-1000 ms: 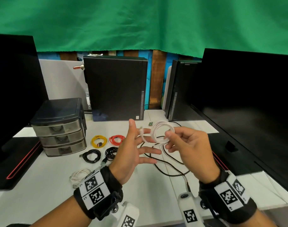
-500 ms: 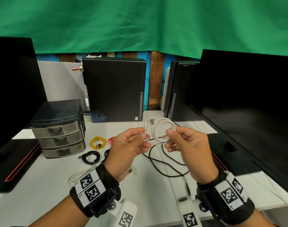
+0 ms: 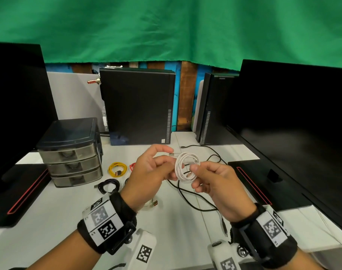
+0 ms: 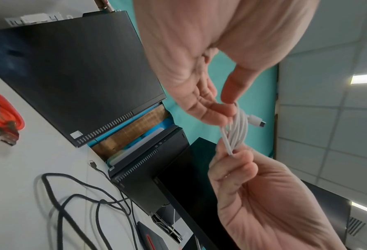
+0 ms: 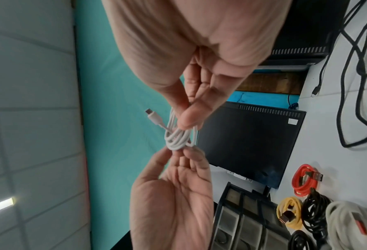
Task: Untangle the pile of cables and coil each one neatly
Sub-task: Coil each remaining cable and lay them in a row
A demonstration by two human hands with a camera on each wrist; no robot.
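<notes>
White cable (image 3: 186,166) coiled in loops, pinched at nine o'clock by left hand (image 3: 150,172), at three o'clock by right hand (image 3: 216,184), above desk (image 3: 68,207), loose black cable (image 3: 187,195) beneath.

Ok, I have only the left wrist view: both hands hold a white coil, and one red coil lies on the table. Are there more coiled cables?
Observer: Yes. The right wrist view shows a yellow coil, a black coil and a thick pale coil near the red coil.
Operator: Where on the table?
Observer: In the head view they lie beside a drawer unit, left of the left hand.
Operator: Has the white coil a second plug?
Observer: Yes, the head view shows its metal plug at the left hand's fingertips.
</notes>
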